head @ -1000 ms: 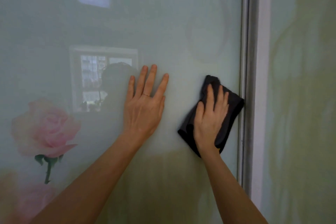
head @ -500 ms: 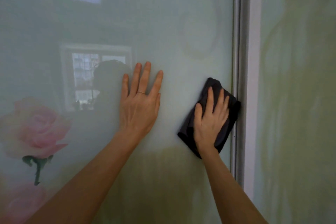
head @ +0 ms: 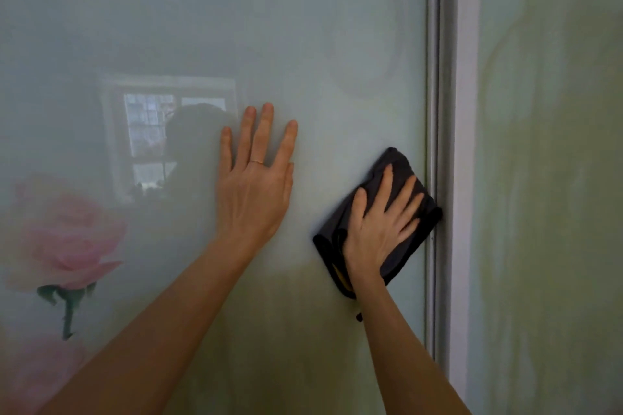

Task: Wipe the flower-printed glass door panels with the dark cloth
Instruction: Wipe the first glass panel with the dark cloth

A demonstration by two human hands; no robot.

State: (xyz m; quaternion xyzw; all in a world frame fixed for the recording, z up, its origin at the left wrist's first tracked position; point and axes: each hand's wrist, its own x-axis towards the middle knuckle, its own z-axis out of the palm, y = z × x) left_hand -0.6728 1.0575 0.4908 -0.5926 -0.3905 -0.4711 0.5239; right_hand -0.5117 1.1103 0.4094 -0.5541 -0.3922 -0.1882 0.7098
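Dark cloth [head: 399, 162], folded into a thick pad, lies flat against the left glass door panel [head: 337, 44] at about mid-height, its right corner touching the grey metal rail [head: 433, 77] that borders the pane. The right hand [head: 377, 229] presses it there with straight, spread fingers; nothing is pinched or gripped, and the flat palm likely serves to spread pressure over the whole pad so it wipes a broad strip rather than a line. The tilt of the pad follows the angle of the forearm, which rises from lower right.

The left hand [head: 254, 192] rests bare on the same pane, well apart from the cloth, fingers straight and fanned, a thin ring [head: 257, 162] on 1 of them. It holds nothing; judging by its placement, it braces the panel or the person against the push of the wiping hand.

A pink rose print [head: 67, 239] shows low on the left of this pane, and a window reflection [head: 151, 131] sits beside the left hand. Of the 2 panels in view, the right panel [head: 556, 178], beyond the white frame strip [head: 467, 111], carries pale streaky marks and looks not yet wiped.
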